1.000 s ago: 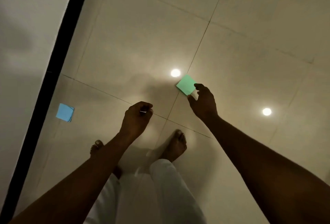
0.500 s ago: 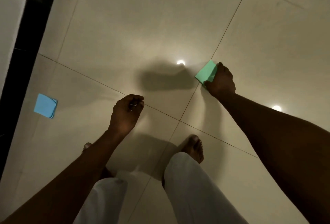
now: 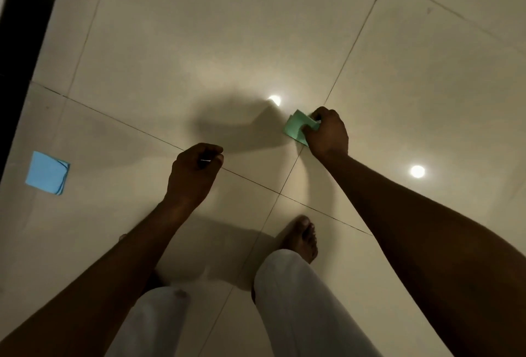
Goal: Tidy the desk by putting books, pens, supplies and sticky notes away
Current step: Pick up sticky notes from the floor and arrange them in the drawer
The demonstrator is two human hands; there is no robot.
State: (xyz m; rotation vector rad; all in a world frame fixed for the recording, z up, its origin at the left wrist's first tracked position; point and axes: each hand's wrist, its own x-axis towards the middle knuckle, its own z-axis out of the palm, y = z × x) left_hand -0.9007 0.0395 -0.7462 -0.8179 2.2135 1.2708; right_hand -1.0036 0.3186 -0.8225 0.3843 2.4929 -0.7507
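I look down at a glossy tiled floor. My right hand (image 3: 327,133) pinches a green sticky-note pad (image 3: 296,127) low over the floor, near where the tile joints cross; the pad's sheets are bent under my fingers. My left hand (image 3: 193,171) hovers in the middle with its fingers curled round a small thin pale thing that I cannot identify. A blue sticky-note pad (image 3: 47,173) lies flat on the floor at the far left, well apart from both hands.
My bare right foot (image 3: 301,238) and white trouser legs (image 3: 290,305) fill the bottom middle. A black strip (image 3: 17,43) runs up the left edge. Two ceiling-lamp reflections (image 3: 417,171) shine on the tiles.
My right hand has gone down toward the floor with the green pad and now bends its sheets. The view has shifted, so the blue pad sits further left. The left hand has barely moved.
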